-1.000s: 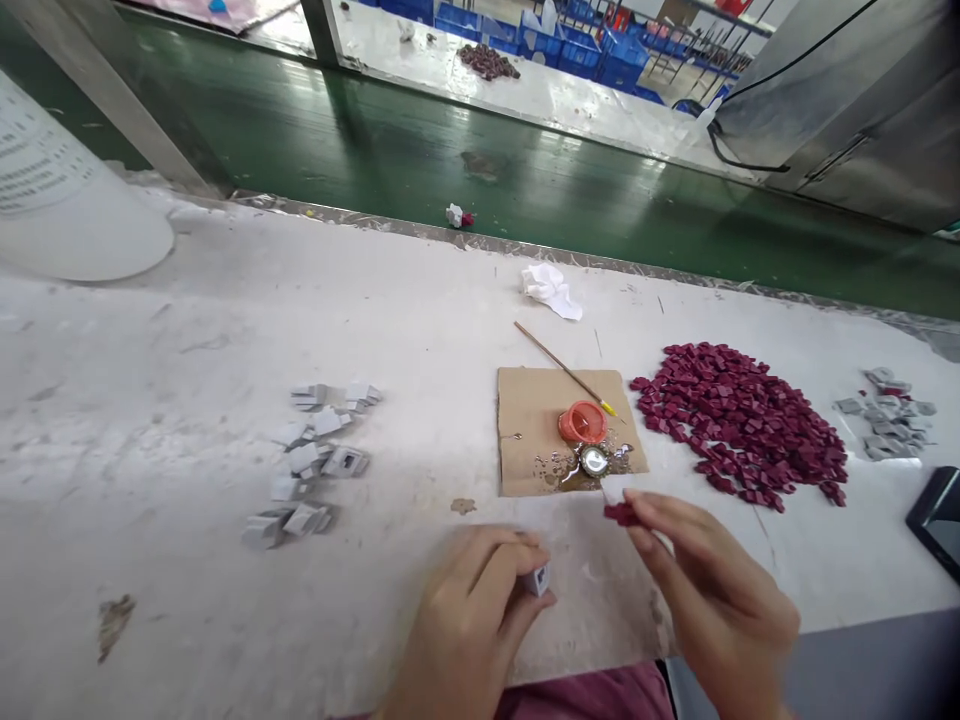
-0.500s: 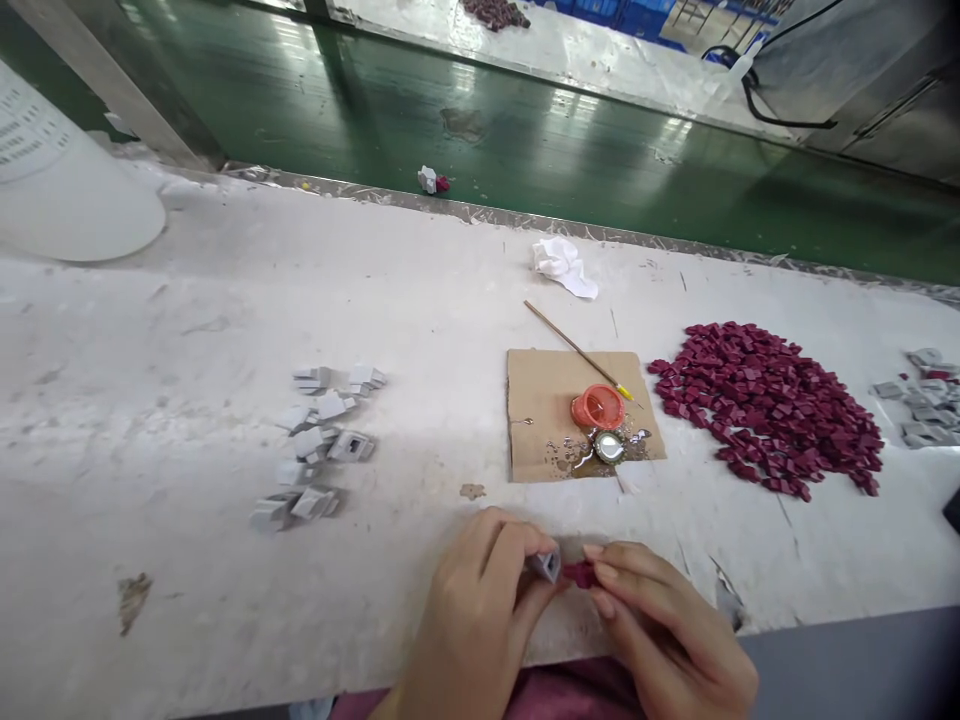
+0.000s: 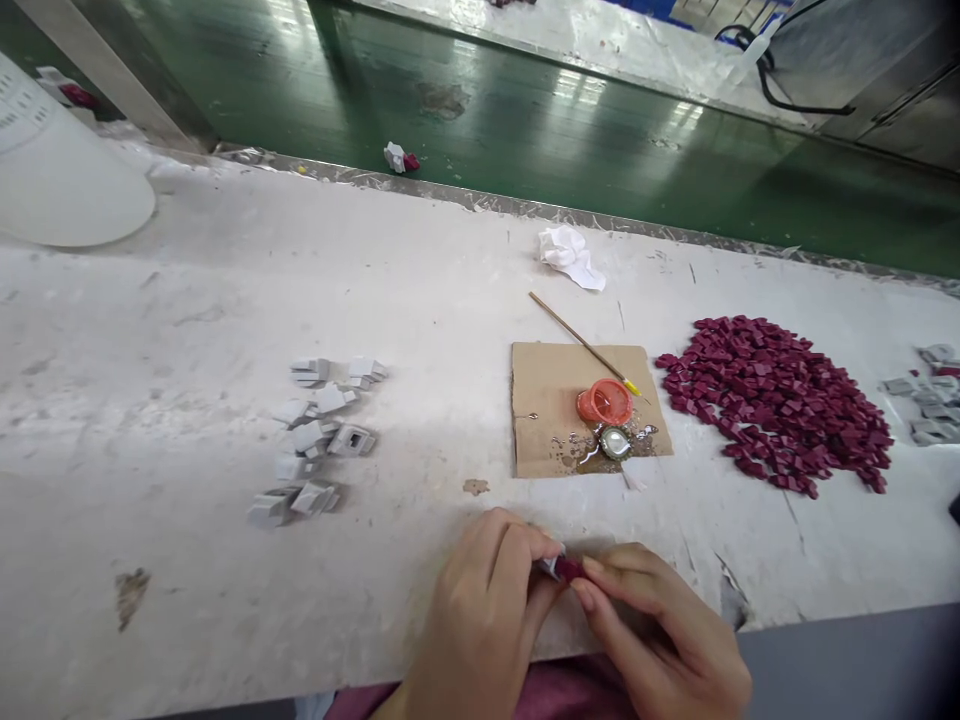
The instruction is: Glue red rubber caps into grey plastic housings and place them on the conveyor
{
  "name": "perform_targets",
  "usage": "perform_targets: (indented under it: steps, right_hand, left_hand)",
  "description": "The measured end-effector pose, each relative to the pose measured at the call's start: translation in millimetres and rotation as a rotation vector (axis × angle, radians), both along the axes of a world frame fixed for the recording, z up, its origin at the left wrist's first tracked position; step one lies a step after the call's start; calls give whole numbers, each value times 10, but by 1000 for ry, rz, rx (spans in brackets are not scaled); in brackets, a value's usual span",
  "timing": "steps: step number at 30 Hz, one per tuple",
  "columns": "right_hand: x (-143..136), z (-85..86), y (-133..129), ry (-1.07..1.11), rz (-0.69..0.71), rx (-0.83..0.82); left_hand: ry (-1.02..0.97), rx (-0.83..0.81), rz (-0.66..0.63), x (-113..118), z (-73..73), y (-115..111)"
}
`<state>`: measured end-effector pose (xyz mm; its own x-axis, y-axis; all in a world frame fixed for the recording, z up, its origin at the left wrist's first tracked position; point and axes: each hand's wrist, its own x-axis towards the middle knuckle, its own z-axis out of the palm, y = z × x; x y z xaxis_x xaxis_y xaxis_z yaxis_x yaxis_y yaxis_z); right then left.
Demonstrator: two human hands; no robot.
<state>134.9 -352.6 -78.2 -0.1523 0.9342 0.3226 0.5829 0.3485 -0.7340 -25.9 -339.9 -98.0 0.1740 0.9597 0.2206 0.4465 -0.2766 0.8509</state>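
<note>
Near the table's front edge, my left hand [image 3: 491, 600] is closed on a small grey piece [image 3: 552, 564], mostly hidden by the fingers. My right hand [image 3: 660, 620] pinches a dark red piece [image 3: 571, 570] between thumb and fingers. The red piece touches the open end of the grey one. Beyond the hands lies a brown cardboard sheet [image 3: 536, 450] with a red cup [image 3: 606, 401], a bottle cap [image 3: 615, 442] and a thin brush [image 3: 581, 340]. Several grey pieces [image 3: 352, 440] lie to the left, and a heap of dark red pieces [image 3: 780, 400] to the right.
Crumpled white tissue [image 3: 571, 257] lies behind the cardboard. A green conveyor [image 3: 510, 130] runs along the far edge, carrying a grey-and-red piece [image 3: 400, 158]. A white container [image 3: 67, 170] stands at the far left. More grey pieces [image 3: 934, 400] are at the right edge.
The red piece has moved left from just beside the grey piece to its open end. The grey-and-red piece on the conveyor has shifted left, and another shows behind the white container.
</note>
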Motion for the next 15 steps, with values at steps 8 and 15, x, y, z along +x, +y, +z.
perform_targets:
  steps: [8,15]
  right_hand:
    - [-63,163,79,-69,0,-140]
    - [-137,111,77,-2,40,-115]
  left_hand:
    - [23,60,15,1,69,19]
    - [-6,34,-24,-18,81,11]
